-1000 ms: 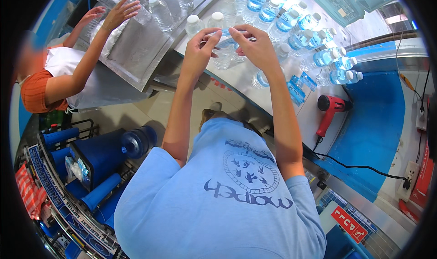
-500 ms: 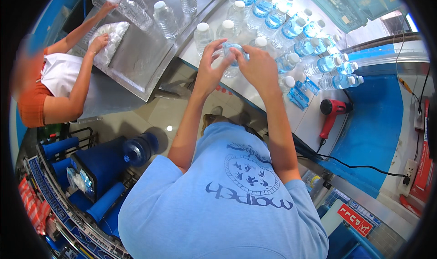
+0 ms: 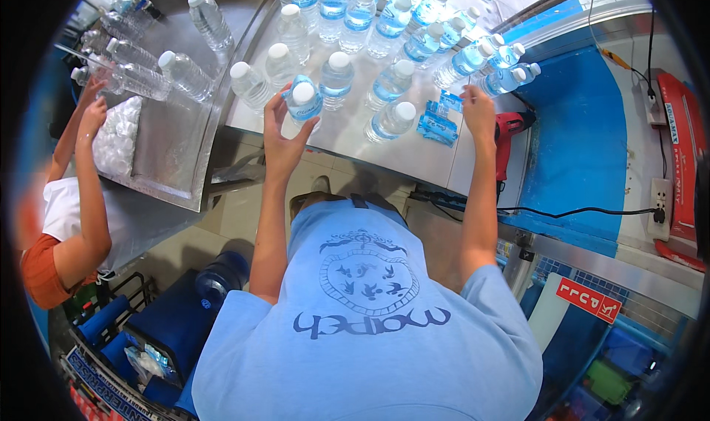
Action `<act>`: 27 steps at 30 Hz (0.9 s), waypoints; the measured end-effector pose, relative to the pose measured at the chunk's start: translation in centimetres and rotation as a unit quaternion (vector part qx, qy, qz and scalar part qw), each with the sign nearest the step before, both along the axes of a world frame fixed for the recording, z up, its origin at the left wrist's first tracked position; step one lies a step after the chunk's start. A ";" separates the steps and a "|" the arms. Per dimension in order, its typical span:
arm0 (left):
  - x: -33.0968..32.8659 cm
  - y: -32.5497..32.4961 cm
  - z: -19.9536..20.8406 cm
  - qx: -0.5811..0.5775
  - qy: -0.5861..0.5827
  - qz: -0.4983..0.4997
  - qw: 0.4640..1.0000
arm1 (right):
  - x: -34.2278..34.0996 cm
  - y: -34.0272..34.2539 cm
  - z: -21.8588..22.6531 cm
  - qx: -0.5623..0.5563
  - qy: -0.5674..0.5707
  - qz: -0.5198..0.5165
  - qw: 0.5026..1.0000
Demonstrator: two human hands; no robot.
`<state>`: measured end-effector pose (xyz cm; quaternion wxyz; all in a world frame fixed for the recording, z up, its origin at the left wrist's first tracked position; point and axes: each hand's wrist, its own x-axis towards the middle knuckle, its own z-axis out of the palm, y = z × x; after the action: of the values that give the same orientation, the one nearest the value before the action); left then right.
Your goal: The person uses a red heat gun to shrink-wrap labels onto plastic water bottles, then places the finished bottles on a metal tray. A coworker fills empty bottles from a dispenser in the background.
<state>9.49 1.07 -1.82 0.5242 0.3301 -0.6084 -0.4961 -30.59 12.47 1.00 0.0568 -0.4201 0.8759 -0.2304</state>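
Note:
My left hand [image 3: 283,136] grips a clear plastic bottle [image 3: 303,112] with a white cap, thumb on one side and fingers on the other. Around that bottle's upper part sits a blue printed label. Out to the right, my right hand [image 3: 479,113] is raised with fingers loosely bent and nothing visible in them. Beside its fingertips lies a small pile of flat blue labels [image 3: 438,127] on the white table. A red heat gun [image 3: 510,129] rests just past my right wrist, which partly hides it. Several capped bottles [image 3: 390,122] stand between my hands, some with blue labels.
Many labelled bottles [image 3: 360,20] crowd the table's far side. At left, a co-worker's hands [image 3: 90,118] are near a bag of white caps [image 3: 118,136] on a steel counter [image 3: 174,158] holding unlabelled bottles. A black cord [image 3: 577,213] runs to a wall socket [image 3: 659,203].
Both hands were together at the bottle; my right hand has let go and moved right, near the labels and heat gun. My left hand still holds the bottle. The view has shifted right.

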 end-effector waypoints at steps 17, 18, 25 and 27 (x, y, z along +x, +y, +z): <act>0.0 -0.5 -4.1 0.059 -0.017 -0.021 0.998 | -6.5 2.7 -11.1 -0.025 0.020 0.087 0.996; 0.0 -0.5 -4.0 0.061 -0.027 -0.023 0.997 | -6.2 2.9 -10.3 -0.014 0.004 0.088 0.996; -3.6 1.2 -3.6 0.042 -0.058 0.116 0.991 | -2.0 3.5 2.7 -0.130 0.216 0.069 0.965; -4.2 1.9 -3.6 0.034 -0.047 0.103 0.993 | -0.5 2.6 6.7 -0.136 0.200 0.029 0.970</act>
<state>5.32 2.94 -5.45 0.5320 0.4317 -0.5775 -0.4440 -31.05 15.08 7.73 -0.1705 -0.4869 0.8173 -0.2567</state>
